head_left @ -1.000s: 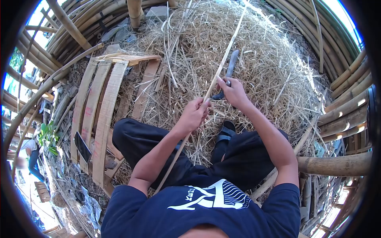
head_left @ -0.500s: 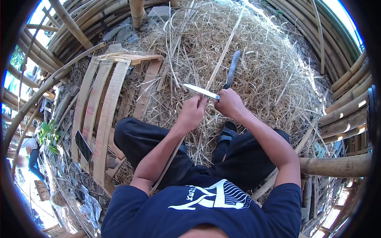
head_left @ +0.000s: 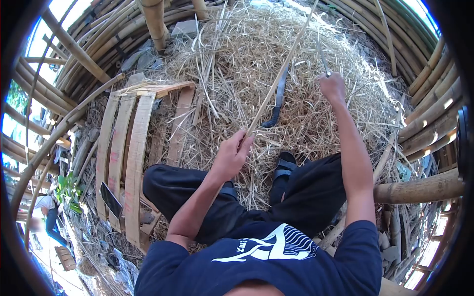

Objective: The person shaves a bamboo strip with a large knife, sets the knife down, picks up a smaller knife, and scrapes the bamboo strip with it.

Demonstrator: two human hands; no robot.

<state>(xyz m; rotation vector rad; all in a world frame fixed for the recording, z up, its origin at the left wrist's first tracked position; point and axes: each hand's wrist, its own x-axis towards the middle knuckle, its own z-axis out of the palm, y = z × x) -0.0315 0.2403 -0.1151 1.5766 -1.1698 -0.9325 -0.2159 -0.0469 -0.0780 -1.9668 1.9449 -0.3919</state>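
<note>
My left hand [head_left: 233, 155] is closed around a long, thin bamboo strip [head_left: 274, 85]. The strip slants up and away to the top of the view, and its near end runs back under my left forearm. Out to the right, my right hand [head_left: 332, 90] grips a knife [head_left: 322, 53], its narrow blade pointing away from me and apart from the strip. A second, larger blade with a dark wrapped handle, a machete [head_left: 279, 96], lies on the shavings [head_left: 247, 59] between my hands, partly behind the strip.
To the left lies a slatted wooden crate or pallet [head_left: 139, 148] with a phone [head_left: 111, 199] on it. Bamboo poles [head_left: 74, 47] surround the spot, and one thick pole [head_left: 419, 189] juts in at the right. Another person [head_left: 50, 217] is at the far left.
My right hand has swung away to the right and forward with the knife, off the strip. My left hand, still on the strip, sits slightly lower. The machete's handle is now uncovered.
</note>
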